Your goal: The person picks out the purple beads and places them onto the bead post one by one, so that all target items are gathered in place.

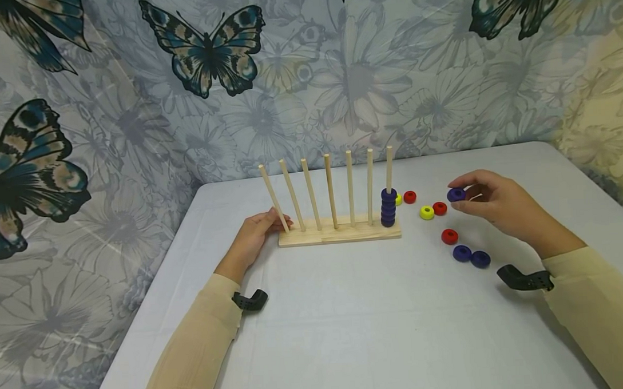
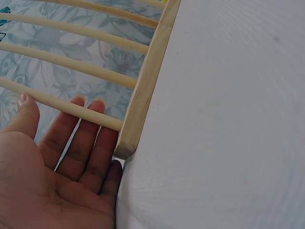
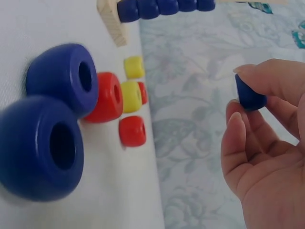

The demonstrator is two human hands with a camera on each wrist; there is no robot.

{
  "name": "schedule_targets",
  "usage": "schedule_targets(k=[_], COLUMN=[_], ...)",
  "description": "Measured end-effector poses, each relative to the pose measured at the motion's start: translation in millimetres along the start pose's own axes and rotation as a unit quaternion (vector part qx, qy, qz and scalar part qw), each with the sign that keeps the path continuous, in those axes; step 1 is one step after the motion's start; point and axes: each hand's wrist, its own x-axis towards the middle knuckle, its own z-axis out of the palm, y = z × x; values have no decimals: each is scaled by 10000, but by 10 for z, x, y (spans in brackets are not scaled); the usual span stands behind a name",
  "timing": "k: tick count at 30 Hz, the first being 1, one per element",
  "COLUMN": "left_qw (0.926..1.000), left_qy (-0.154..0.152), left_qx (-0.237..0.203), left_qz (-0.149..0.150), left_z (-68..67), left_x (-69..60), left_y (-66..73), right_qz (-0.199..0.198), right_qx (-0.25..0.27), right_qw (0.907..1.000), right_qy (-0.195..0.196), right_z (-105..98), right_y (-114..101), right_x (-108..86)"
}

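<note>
A wooden stand [image 1: 338, 235] with several upright pegs is on the table. My left hand [image 1: 253, 236] holds its leftmost peg; in the left wrist view the thumb lies on one side of that peg [image 2: 62, 104] and the fingers of the hand [image 2: 71, 167] reach behind it. Several blue beads [image 1: 388, 208] are stacked on the rightmost peg. To the right, my right hand [image 1: 502, 205] pinches a blue bead [image 1: 456, 194] above the table. The right wrist view has this bead [image 3: 250, 95] between thumb and fingers of the hand [image 3: 271, 157].
Loose beads lie right of the stand: two blue [image 1: 462, 253], three red [image 1: 449, 236] and two yellow [image 1: 427, 213], one partly behind the blue stack. The white table [image 1: 347, 330] meets a patterned wall covering [image 1: 308, 103] behind the stand.
</note>
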Motion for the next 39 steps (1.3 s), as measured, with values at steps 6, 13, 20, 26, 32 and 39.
schedule_targets(k=[6,13,20,26,32,39], left_qw=[10000,10000,10000,9999,9999,9999], left_qy=[9,9,18,101,102,60], left_qx=[-73,-28,22,108,-7,30], left_qz=[-28,-38,-16,-70,-51,-88], left_z=[-1,4,-1,4,3,1], left_x=[-1,-7,-7,-1,-6,11], left_y=[-5,10,10,3,-1,-5], right_qz=[-119,-254,-565,-979,-1183,-1402], right_qx=[94,109,289,701,625,657], right_qw=[9999,9996,9979,9926,9908,9878], right_qy=[21,77,103,135,176,164], right_z=[27,36,63,110,194,237], right_y=[-79,-161,-261,-364,-469,-579], right_x=[-9,-32,-70,-107,-115,-143])
